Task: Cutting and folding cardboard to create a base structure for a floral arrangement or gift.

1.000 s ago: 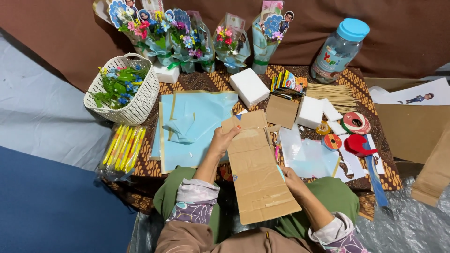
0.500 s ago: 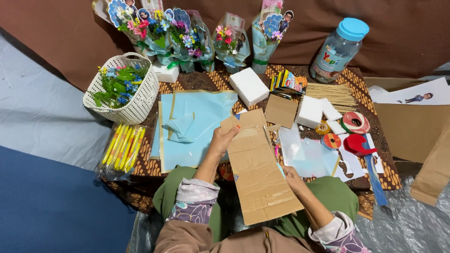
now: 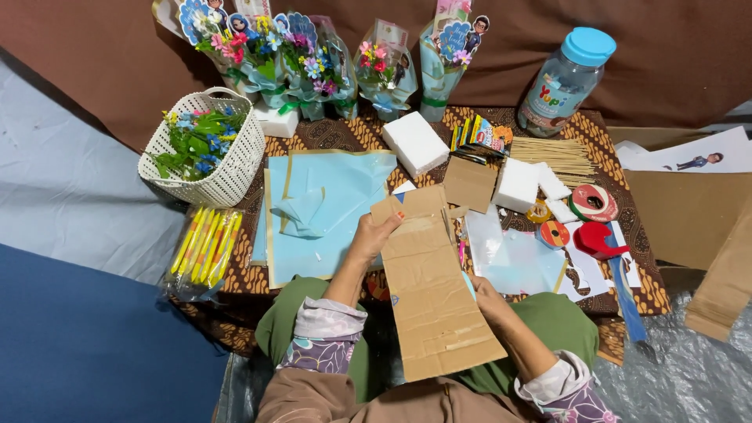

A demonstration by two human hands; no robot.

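Patterned surface (image 3: 627,258) carries craft supplies; your left hand (image 3: 374,235) remains clamped on the cardboard strip's (image 3: 431,290) upper edge; your right hand (image 3: 487,301) remains gripping its right edge; strip position above your lap is unchanged.

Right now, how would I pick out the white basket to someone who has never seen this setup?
Start at the low table under the patterned brown cloth and go to its far left corner. There, left of the pale blue paper sheets, stands the white basket, its woven walls full of small holes. It alone has a handle and holds loose blue and yellow artificial flowers; the wrapped bouquets stand behind it.
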